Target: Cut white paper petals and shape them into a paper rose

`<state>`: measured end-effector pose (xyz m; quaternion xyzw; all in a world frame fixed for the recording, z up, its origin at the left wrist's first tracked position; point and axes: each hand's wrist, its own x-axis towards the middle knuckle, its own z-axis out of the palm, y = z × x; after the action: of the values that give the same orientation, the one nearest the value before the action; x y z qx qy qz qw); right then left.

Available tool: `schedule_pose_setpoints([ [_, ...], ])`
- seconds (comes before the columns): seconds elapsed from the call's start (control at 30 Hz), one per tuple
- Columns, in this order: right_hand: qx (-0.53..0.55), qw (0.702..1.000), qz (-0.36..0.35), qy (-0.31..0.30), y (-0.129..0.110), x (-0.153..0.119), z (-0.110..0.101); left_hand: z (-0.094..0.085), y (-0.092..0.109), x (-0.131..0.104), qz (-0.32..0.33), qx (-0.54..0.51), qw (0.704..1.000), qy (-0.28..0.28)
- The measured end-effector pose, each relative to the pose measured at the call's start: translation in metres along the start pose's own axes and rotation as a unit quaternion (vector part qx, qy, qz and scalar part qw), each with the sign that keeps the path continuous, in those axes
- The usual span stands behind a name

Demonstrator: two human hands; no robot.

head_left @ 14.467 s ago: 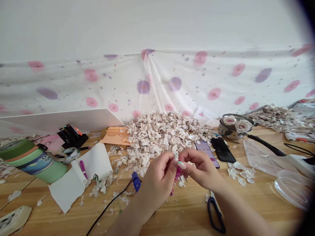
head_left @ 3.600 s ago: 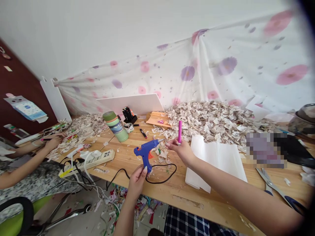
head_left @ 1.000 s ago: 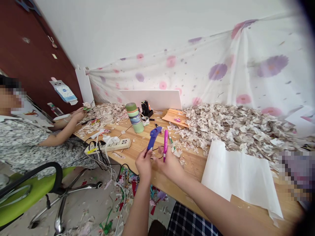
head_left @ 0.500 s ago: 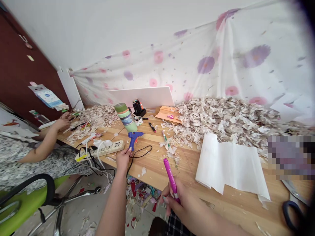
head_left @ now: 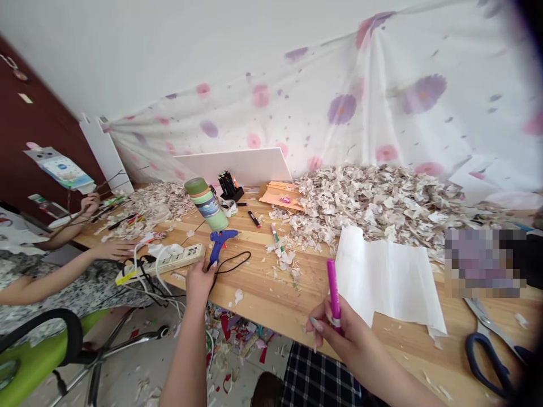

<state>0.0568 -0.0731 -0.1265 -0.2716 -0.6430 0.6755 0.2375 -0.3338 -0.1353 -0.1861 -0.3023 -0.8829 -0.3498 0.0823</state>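
My right grip (head_left: 345,333) is closed round the magenta marker (head_left: 333,285), near the bench's (head_left: 263,288) front edge. My left grip (head_left: 199,280) touches the blue glue gun (head_left: 218,244) by the power strip (head_left: 180,257); whether clasped, I can't tell. Its looped cord (head_left: 249,255) could snag, dragging it.

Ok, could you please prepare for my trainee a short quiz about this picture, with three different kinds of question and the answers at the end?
1. What does the camera wearer's right hand hold?
a) the green cylindrical bottle
b) the magenta cylindrical marker
c) the off-white plastic power strip

2. True or false: in the picture, the dark-handled metal scissors lie to the right of the white paper sheet.

3. Which of the wearer's hands is at the handle of the blue plastic, pistol-shaped glue gun?

Key: 1. b; 2. True; 3. The left hand.
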Motion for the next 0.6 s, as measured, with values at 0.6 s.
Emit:
schedule_pose_setpoints([
  [0.6, -0.112, 0.991, 0.039, 0.061, 0.032, -0.035, -0.042, 0.064, 0.149, -0.126, 0.229, 0.119, 0.952, -0.164],
])
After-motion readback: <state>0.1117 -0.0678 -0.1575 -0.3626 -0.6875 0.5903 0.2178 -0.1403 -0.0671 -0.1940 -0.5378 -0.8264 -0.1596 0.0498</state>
